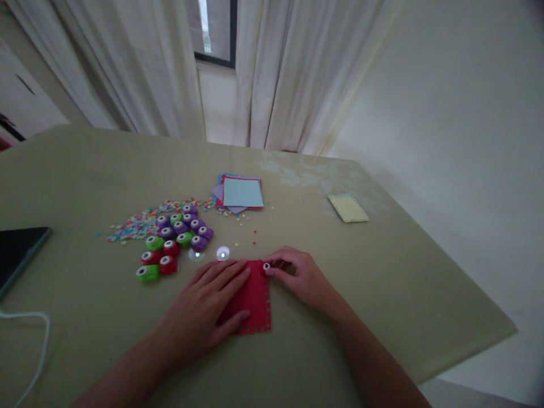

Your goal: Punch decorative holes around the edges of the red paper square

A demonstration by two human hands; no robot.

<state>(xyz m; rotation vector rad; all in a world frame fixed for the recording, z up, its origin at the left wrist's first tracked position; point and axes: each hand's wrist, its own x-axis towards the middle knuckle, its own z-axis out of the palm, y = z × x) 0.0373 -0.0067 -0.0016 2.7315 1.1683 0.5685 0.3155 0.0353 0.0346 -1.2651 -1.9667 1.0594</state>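
A square of red paper (255, 303) lies on the table in front of me, with small punched holes along its right and bottom edges. My left hand (208, 300) rests flat over its left side, fingers spread, and hides that part. At the sheet's top right corner, my right hand (300, 275) grips a small red craft punch (266, 267) between thumb and fingers. Only a bit of this punch shows, with its white and black round top. Left of the paper stands a group of red, green and purple craft punches (179, 228).
Colourful paper confetti (142, 222) is scattered behind the punches. A stack of coloured paper squares (243, 192) lies farther back, and a pale yellow punched-edge sheet (348, 208) is at right. Two clear round discs (222, 253) sit near the red paper. A dark tablet (21, 252) and white cable (46, 334) lie left.
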